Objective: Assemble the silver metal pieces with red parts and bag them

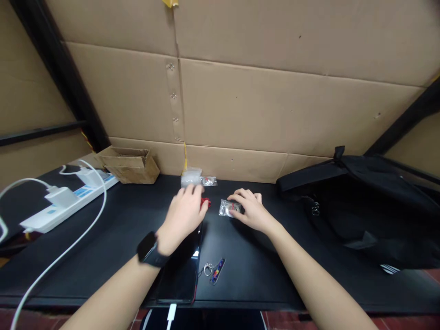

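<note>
My left hand (185, 206), with a dark watch on the wrist, is over the table beside a red item (205, 202), its fingers apart and partly hidden. My right hand (249, 208) has its thumb and fingers around a small clear packet (225, 208) with a round silvery object inside. Behind my left hand lie a stack of clear plastic bags (191, 176) and another small packet (209, 181). A colourful keychain charm (217, 271) with a metal ring lies nearer the front edge.
A dark tablet (180, 270) with a white cable lies under my left forearm. At the left are a white power strip (48, 219) and an open cardboard box (134, 167). A black bag (378, 211) occupies the right side. Cardboard panels (240, 110) stand behind the table.
</note>
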Motion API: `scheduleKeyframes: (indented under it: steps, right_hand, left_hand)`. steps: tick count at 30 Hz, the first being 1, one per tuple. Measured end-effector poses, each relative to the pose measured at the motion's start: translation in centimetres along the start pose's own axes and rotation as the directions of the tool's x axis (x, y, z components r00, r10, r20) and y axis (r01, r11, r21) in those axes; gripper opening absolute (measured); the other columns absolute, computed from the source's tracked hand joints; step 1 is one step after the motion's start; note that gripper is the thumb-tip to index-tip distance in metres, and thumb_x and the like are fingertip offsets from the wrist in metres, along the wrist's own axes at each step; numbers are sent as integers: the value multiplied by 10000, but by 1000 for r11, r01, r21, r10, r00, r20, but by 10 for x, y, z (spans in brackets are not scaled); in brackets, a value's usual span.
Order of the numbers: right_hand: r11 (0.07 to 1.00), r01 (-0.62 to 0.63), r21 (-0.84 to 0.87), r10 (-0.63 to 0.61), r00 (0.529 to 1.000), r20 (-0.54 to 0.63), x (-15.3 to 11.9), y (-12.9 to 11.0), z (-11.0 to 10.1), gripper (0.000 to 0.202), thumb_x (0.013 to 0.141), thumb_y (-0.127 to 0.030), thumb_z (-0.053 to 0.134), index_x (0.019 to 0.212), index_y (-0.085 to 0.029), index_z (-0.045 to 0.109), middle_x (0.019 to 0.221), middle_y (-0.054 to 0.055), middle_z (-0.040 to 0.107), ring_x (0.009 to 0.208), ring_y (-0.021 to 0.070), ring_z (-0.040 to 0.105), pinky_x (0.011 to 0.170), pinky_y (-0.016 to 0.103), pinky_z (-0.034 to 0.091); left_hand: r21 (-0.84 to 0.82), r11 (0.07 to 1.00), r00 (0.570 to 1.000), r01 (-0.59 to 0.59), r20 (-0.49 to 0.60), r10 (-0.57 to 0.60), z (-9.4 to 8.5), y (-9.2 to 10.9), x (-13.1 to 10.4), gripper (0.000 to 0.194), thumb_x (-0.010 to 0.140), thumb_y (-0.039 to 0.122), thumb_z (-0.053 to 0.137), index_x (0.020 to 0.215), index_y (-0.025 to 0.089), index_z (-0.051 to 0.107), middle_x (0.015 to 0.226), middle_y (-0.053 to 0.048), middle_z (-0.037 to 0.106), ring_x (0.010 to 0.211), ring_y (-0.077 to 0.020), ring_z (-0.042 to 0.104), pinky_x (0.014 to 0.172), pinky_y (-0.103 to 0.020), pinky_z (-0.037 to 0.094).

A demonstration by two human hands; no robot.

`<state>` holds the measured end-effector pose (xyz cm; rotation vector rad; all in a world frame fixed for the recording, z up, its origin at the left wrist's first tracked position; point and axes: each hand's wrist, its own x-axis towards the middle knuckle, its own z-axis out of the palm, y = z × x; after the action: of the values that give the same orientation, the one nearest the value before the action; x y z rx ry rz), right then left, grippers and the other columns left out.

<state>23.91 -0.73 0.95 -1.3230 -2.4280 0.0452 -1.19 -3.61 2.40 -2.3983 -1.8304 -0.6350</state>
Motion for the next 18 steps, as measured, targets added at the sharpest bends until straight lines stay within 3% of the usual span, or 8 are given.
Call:
scheduleKeyframes:
  steps: [1,3,6,12,18]
  right_hand:
    - [1000,27,-11,-27,999,39,0,-1,1,279,917,-387,661,1186,-312,658,1212,68,646,1073,259,562,888,397,283]
    - [998,61,-25,-58,994,92,1,0,6,224,903,-356,688,1122,-311,699,1140,51,661,1008,236,575,874,390,264]
    - [997,63,-42,-59,995,78,4,2,16,212,932,-304,658,1134,-330,715,1186,53,656,1039,235,569,864,382,247]
    - [995,-1,-99,9,997,76,19,10,27,298,984,-274,540,1223,-338,705,1304,82,624,1097,250,564,888,394,281]
    - [979,-135,-154,154,981,114,57,26,30,428,957,-135,441,1262,-293,695,1399,114,580,1206,275,554,958,441,341]
  left_hand:
    - [19,996,995,92,41,-92,-7,-1,-12,371,954,470,481,1201,207,566,1224,-178,596,1090,-358,559,822,-455,461]
    - [57,984,968,169,178,-177,-15,0,-34,524,853,589,563,1224,218,571,1204,-185,586,1070,-406,556,752,-466,490]
    - [112,982,937,155,298,-182,-13,6,-53,574,780,545,617,1255,223,580,1213,-191,576,1065,-436,560,735,-486,507]
    - [133,977,933,168,299,-201,-6,14,-49,515,772,500,617,1200,213,637,1175,-195,579,1058,-447,568,755,-510,512]
    - [99,980,927,170,320,-193,-9,11,-48,498,754,471,653,1203,257,653,1179,-179,581,1038,-436,590,767,-510,509]
